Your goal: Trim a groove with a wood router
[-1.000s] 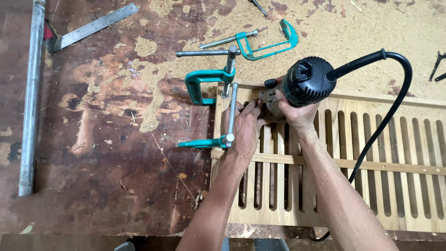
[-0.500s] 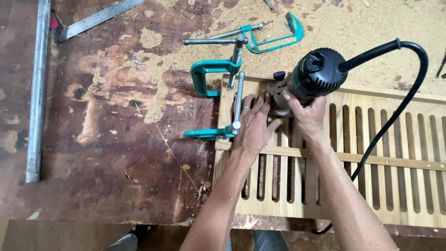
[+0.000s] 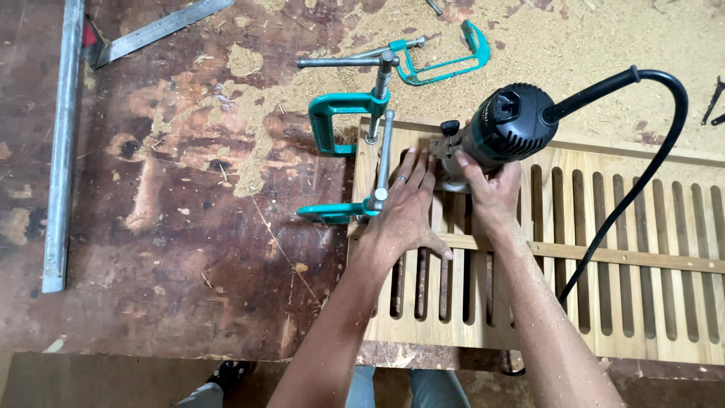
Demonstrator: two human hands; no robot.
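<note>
Right hand [image 3: 491,193] is closed around the lower body of the trim router [image 3: 495,128], fingers wrapped at the base. Left hand [image 3: 404,208] lies open and flat on the slatted wooden panel [image 3: 627,227], fingers spread, fingertips right beside the router base, not gripping anything.

Doing this step well, my read: keep the base flat on the wood, steady two-hand guidance, no tilting at the slot ends. Keep left fingertips out of the bit path; they sit close. The black power cord [image 3: 642,151] loops right and drops over the near panel edge, so watch that it doesn't drag across the slats or snag.

Router: compact, dark green-black motor housing, vented top cap, standing roughly upright at the far left corner of the panel. Bit itself hidden under the base.

Panel: pale wood, rows of parallel slots, a thin cross strip [image 3: 604,255] running left-right. It lies at the near right of a worn brown workbench [image 3: 151,227].

Two teal clamps [image 3: 340,121] pin the panel's left end; a third clamp [image 3: 445,60] lies loose farther back in sawdust [image 3: 589,45]. Metal rulers [image 3: 60,151] sit far left.
</note>
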